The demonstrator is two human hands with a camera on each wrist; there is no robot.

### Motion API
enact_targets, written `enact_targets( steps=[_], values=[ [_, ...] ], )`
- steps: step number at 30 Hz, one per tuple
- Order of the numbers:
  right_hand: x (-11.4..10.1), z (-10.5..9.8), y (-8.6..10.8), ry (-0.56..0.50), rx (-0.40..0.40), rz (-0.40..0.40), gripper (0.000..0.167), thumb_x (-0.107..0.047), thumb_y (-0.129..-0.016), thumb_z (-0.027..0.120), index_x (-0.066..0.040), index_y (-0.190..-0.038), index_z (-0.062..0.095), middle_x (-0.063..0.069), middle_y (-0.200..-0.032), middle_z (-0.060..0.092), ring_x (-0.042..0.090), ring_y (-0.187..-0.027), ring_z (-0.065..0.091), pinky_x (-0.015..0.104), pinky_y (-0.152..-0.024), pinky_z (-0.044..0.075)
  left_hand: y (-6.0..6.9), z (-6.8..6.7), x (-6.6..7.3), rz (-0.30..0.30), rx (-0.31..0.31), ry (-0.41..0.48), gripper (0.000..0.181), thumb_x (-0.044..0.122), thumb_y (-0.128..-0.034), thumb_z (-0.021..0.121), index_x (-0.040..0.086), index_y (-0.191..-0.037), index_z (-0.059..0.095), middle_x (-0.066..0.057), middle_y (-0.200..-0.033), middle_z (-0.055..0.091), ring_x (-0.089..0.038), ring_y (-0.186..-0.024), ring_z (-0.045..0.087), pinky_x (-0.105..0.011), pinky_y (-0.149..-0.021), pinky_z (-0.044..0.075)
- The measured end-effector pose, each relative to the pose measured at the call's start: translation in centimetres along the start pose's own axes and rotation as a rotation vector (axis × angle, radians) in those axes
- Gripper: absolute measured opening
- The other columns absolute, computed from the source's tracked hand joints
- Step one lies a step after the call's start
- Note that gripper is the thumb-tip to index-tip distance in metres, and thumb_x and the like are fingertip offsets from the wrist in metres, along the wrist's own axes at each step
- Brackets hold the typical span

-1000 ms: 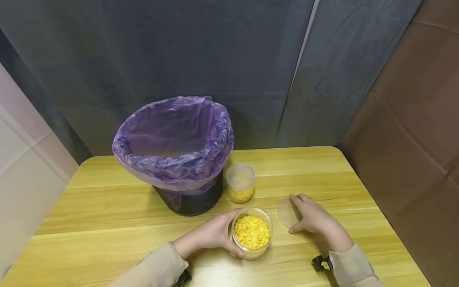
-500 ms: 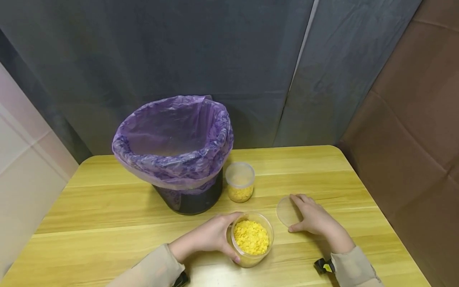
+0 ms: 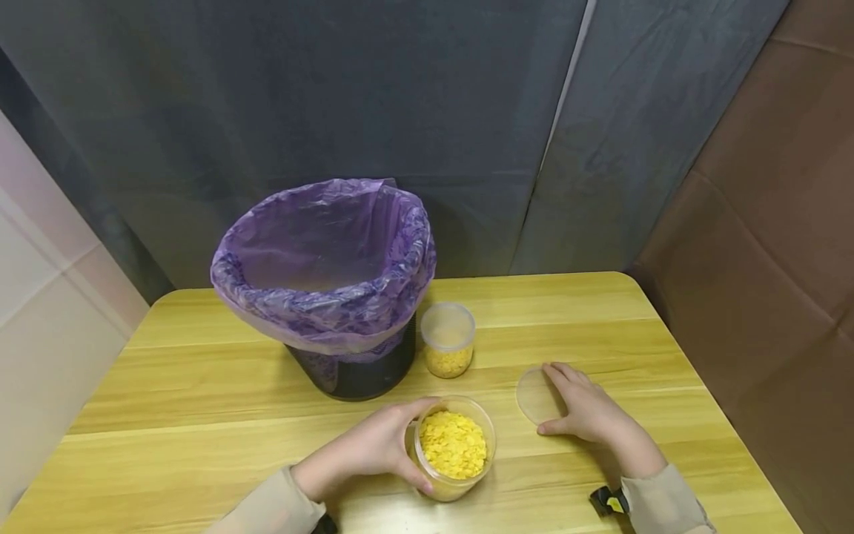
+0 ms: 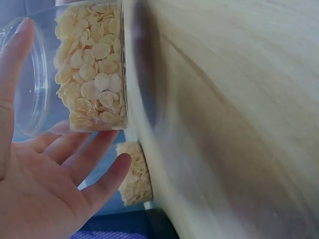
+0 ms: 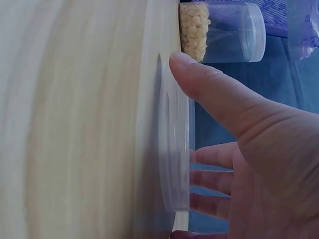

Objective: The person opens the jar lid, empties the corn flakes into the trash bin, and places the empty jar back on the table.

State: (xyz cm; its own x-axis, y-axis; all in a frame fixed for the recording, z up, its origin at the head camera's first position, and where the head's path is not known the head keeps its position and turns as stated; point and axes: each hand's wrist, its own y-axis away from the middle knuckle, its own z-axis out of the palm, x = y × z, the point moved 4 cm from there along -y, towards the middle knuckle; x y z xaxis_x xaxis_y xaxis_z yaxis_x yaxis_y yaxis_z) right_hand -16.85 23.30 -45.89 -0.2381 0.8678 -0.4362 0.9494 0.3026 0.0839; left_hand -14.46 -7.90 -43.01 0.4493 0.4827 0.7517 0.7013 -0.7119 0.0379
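Head view: a dark curtain [image 3: 300, 89] hangs behind the surface [image 3: 167, 415], which carries the rest. A black bin [image 3: 370, 376] stands left of the middle, lined with a purple bag [image 3: 327, 308] folded over its rim.

The left hand [image 3: 389, 445] grips the jar [image 3: 454, 489], thumb on the near side, fingers on the far side. This is what has just changed: hand and jar have come toward the person and then a little to the left, leaving a wider gap to the right hand. Whether the jar's base is off the surface, I cannot tell. The shift suggests the left hand is doing the active part of the work; with no cover on, the jar seems to want keeping level.

The right hand [image 3: 587, 410] has hardly moved. It spans the lid [image 3: 534, 397], thumb at the near edge, fingers across; whether it pinches the rim or merely rests there, I cannot tell.

A second jar [image 3: 448, 348], part filled, stands just beside the bin at its right, beyond the first.

Smallest are the yellow flakes [image 3: 454, 445], filling much of the gripped jar.
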Motion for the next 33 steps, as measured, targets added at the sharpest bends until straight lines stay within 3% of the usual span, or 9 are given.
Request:
enact_targets(
  steps=[5, 17, 23, 27, 33],
  values=[
    [0.2, 0.0, 0.2, 0.004, -0.006, -0.011, 0.107, -0.051, -0.068, 0.082, 0.001, -0.147, 0.032, 0.025, -0.148, 0.032, 0.046, -0.132, 0.029, 0.068, -0.100, 0.026, 0.8, -0.9, 0.1, -0.008, 0.040, -0.015, 0.111, 0.049, -0.0525, 0.090, 0.002, -0.142, 0.042, -0.010, -0.141, 0.048, -0.024, -0.126, 0.045, -0.042, -0.105, 0.036],
    [0.2, -0.2, 0.2, 0.026, 0.008, -0.019, 0.103, -0.059, -0.072, 0.074, 0.002, -0.145, 0.034, 0.027, -0.145, 0.034, 0.048, -0.131, 0.032, 0.068, -0.099, 0.026, 2.0, -3.0, 0.5, 0.045, 0.151, -0.039, 0.109, 0.052, -0.0505, 0.088, 0.002, -0.138, 0.047, -0.010, -0.136, 0.053, -0.021, -0.122, 0.050, -0.041, -0.103, 0.039],
    [-0.4, -1.5, -0.5, 0.040, 0.108, -0.016, 0.092, -0.051, -0.079, 0.072, 0.006, -0.142, 0.036, 0.025, -0.137, 0.047, 0.048, -0.126, 0.039, 0.070, -0.097, 0.026, 2.5, -3.8, 1.0, 0.059, 0.201, -0.044, 0.111, 0.054, -0.0495, 0.088, 0.003, -0.139, 0.046, -0.008, -0.136, 0.054, -0.019, -0.121, 0.051, -0.041, -0.102, 0.040],
    [-1.2, -2.6, -0.9, -0.031, 0.163, -0.024, 0.085, -0.046, -0.084, 0.070, 0.006, -0.142, 0.037, 0.023, -0.134, 0.051, 0.046, -0.124, 0.043, 0.063, -0.099, 0.032, 2.9, -4.4, 1.2, 0.047, 0.236, -0.053, 0.112, 0.054, -0.0492, 0.088, 0.001, -0.139, 0.047, -0.008, -0.134, 0.055, -0.019, -0.118, 0.053, -0.041, -0.099, 0.042],
    [-3.0, -4.3, -1.6, -0.131, 0.286, -0.041, 0.068, -0.043, -0.090, 0.064, 0.000, -0.139, 0.045, 0.017, -0.122, 0.060, 0.037, -0.109, 0.057, 0.054, -0.087, 0.047, 3.6, -5.5, 1.3, 0.022, 0.300, -0.073, 0.110, 0.055, -0.0494, 0.088, -0.001, -0.135, 0.049, -0.008, -0.128, 0.060, -0.019, -0.112, 0.057, -0.041, -0.095, 0.046]
  ],
)
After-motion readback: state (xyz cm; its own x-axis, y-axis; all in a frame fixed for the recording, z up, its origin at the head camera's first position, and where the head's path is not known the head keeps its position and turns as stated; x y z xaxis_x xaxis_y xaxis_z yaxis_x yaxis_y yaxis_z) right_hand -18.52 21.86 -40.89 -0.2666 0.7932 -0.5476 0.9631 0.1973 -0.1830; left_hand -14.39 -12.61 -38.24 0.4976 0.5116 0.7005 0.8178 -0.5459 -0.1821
